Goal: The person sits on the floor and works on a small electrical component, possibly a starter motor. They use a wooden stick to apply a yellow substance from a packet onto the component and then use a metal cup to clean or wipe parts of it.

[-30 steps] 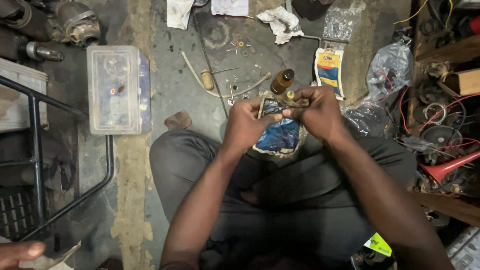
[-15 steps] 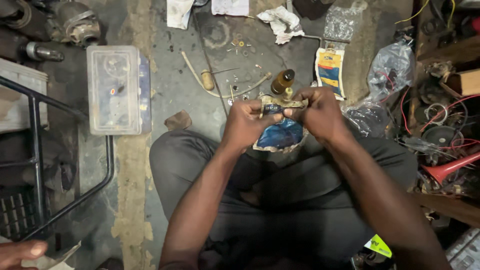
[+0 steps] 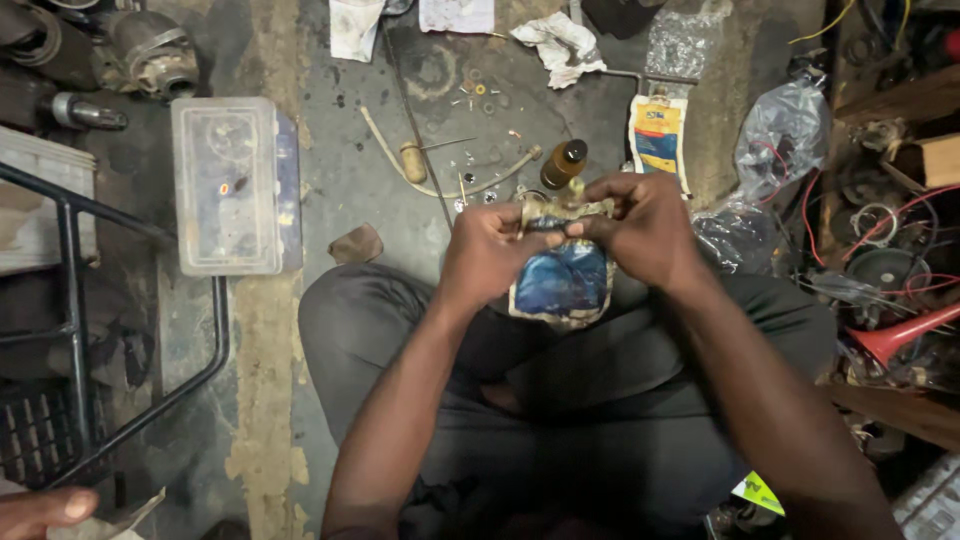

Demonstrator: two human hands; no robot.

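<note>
Over gritty concrete floor (image 3: 330,190), left hand (image 3: 490,255) and right hand (image 3: 640,230) pinch crinkled blue pouch (image 3: 562,280)

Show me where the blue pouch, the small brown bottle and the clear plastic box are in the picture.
blue pouch (image 3: 562,282), head view, on the blue front below both hands.
small brown bottle (image 3: 562,166), head view, on its amber body, on the floor beyond the hands.
clear plastic box (image 3: 226,185), head view, on its lid.
</note>
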